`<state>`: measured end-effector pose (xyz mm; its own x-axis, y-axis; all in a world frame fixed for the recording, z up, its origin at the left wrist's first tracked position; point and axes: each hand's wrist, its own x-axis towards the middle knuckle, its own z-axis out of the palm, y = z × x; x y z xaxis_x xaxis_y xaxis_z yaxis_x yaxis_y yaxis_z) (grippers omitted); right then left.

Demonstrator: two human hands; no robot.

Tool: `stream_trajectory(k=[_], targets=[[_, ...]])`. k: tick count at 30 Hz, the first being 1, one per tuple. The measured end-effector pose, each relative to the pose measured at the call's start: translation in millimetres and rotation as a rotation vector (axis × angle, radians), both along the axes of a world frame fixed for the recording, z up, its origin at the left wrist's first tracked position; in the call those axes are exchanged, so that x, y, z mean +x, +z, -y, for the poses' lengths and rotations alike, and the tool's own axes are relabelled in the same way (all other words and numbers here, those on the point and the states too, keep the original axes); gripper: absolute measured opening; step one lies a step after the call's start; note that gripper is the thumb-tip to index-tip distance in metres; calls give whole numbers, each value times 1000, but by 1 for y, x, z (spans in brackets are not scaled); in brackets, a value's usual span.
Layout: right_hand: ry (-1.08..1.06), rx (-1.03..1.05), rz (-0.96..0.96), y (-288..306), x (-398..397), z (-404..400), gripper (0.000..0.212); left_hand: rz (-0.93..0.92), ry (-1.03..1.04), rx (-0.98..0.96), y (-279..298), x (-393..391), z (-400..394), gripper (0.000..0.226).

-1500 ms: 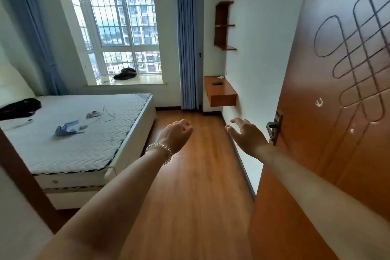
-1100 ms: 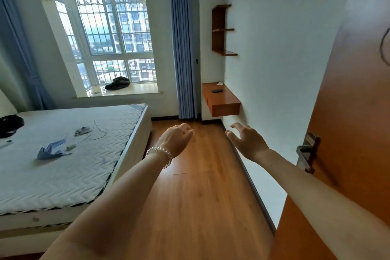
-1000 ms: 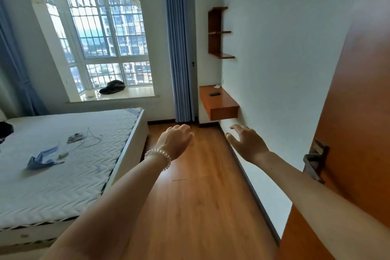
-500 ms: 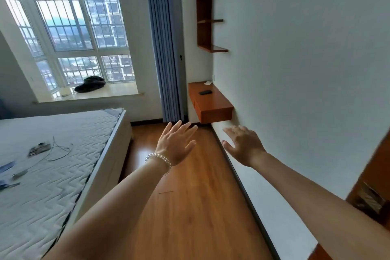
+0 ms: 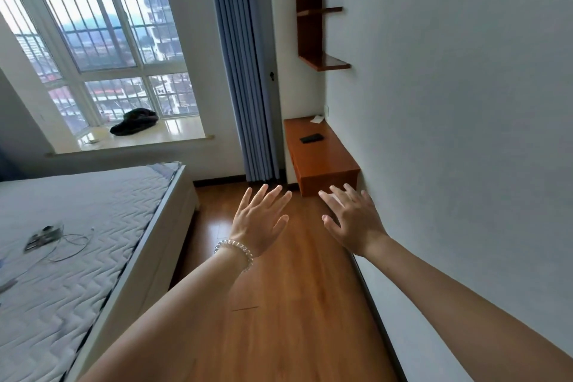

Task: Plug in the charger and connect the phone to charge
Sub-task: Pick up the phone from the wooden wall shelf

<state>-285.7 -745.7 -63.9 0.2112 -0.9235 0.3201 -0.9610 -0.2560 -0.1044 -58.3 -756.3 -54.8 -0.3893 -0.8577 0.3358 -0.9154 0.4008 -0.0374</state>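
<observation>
A dark phone (image 5: 311, 138) lies flat on the orange-brown wall-mounted side table (image 5: 328, 164) at the far end of the room, slim and black, turned slightly askew, with a small white thing (image 5: 317, 119) near the table's back edge, too small to tell what it is. On the bed (image 5: 93, 226) to the left a thin pale cable (image 5: 73, 245) loops loosely across the quilted mattress beside a small blurred item (image 5: 42, 234); whether that is the charger I cannot tell.

Both arms reach forward over the wooden floor (image 5: 294, 304). The left hand (image 5: 259, 223), with a clear bead bracelet (image 5: 235, 250) on its wrist, is spread wide, fingers fanned, holding nothing. The right hand (image 5: 353, 220) is likewise splayed and empty, close to the white wall (image 5: 465, 133).

Compared with a second and a half ago, the fingers have opened out from a loose curl, the brown door that filled the right side has dropped out of view, and the side table and window (image 5: 102, 40) stand much nearer. The blue cloth on the bed has also slipped out of sight at the left.
</observation>
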Motion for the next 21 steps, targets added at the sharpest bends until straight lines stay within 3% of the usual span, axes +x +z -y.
stream_trajectory(k=[10,21], targets=[[-22,25,22,-31,2,186,55,-88,-5,66,-31,7,186,52],[-131,-21,68,-5,14,415,57,-189,-53,-10,-3,29,440,52]])
